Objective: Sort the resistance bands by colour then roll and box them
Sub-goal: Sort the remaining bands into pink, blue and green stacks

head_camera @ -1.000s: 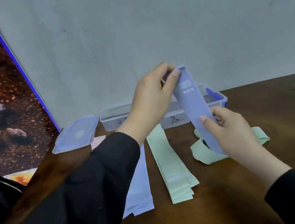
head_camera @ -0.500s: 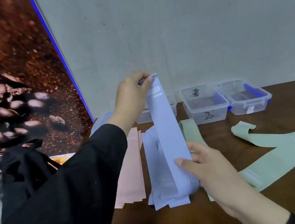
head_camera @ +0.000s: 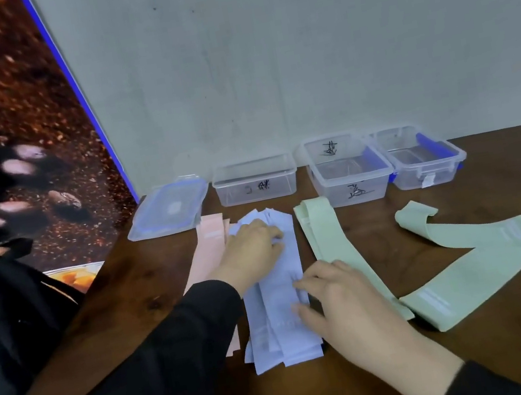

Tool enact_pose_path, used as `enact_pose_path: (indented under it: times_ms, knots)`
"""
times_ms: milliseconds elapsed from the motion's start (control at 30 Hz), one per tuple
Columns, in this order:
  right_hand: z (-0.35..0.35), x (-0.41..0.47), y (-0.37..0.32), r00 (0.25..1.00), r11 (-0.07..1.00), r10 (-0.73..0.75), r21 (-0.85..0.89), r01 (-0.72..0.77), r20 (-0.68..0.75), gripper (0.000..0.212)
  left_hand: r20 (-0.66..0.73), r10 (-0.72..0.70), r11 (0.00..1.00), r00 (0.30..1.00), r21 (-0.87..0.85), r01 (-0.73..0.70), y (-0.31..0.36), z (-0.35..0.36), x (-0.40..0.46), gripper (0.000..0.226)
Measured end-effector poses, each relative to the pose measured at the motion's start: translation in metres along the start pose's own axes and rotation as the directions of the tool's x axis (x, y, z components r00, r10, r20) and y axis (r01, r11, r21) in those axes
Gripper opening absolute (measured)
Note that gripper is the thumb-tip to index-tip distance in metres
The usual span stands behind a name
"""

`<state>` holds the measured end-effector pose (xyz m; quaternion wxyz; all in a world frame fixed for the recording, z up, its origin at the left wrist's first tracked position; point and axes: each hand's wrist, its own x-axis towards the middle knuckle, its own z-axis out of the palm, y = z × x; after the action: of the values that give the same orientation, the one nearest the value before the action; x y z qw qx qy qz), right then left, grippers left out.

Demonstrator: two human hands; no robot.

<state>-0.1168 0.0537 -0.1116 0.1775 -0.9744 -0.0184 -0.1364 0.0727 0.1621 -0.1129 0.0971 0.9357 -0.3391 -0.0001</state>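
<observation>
Three sorted piles lie side by side on the brown table (head_camera: 509,355): pink bands (head_camera: 212,239), blue bands (head_camera: 284,332) and green bands (head_camera: 324,231). My left hand (head_camera: 251,251) lies on the far end of the top blue band, fingers curled on it. My right hand (head_camera: 343,301) rests with spread fingers against the right edge of the blue pile. A loose green band (head_camera: 472,264) lies bent and unsorted to the right.
Three clear plastic boxes stand along the wall: one behind the piles (head_camera: 256,192), a marked one (head_camera: 351,190) and one with blue clips (head_camera: 426,176). A clear lid (head_camera: 167,210) lies at back left. A coffee-bean poster leans at the left.
The blue band that both hands held upright now lies flat on the blue pile. My left hand came down with it. The view has swung left and down.
</observation>
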Motion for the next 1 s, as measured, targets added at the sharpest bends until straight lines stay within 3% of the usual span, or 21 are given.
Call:
enact_pose_path:
  times_ms: [167,367,433,567,667,800,1000]
  knots:
    - [-0.040,-0.002,0.040,0.970,0.992,0.121,0.071,-0.108,-0.211,0.026,-0.163,-0.021,0.988,0.986,-0.152,-0.004,0.029,-0.025,-0.003,0.035]
    - [-0.062,-0.012,0.134,0.832,0.870,0.483,0.041,-0.492,-0.273,0.035,-0.184,0.139,0.938,0.973,-0.291,-0.189,0.111,-0.026,-0.003,0.031]
    - [-0.057,-0.019,0.151,0.820,0.832,0.535,-0.043,-0.554,-0.204,0.045,-0.181,0.158,0.916,0.971,-0.340,-0.212,0.133,-0.022,-0.002,0.030]
    - [-0.043,-0.029,0.161,0.870,0.863,0.483,-0.111,-0.492,-0.099,0.048,-0.162,0.167,0.895,0.973,-0.389,-0.218,0.158,-0.016,-0.003,0.029]
    - [-0.037,-0.028,0.163,0.891,0.903,0.401,-0.071,-0.424,-0.212,0.040,-0.126,0.132,0.881,0.983,-0.441,-0.175,0.165,-0.012,-0.001,0.030]
    - [-0.030,-0.028,0.173,0.883,0.982,0.155,-0.032,-0.189,-0.443,0.030,-0.040,0.071,0.812,0.997,-0.578,-0.081,0.174,-0.009,0.008,0.034]
    - [-0.035,-0.032,0.167,0.889,0.996,-0.025,0.065,0.062,-0.458,0.021,0.068,-0.005,0.708,0.998,-0.705,0.052,0.188,-0.001,0.025,0.041]
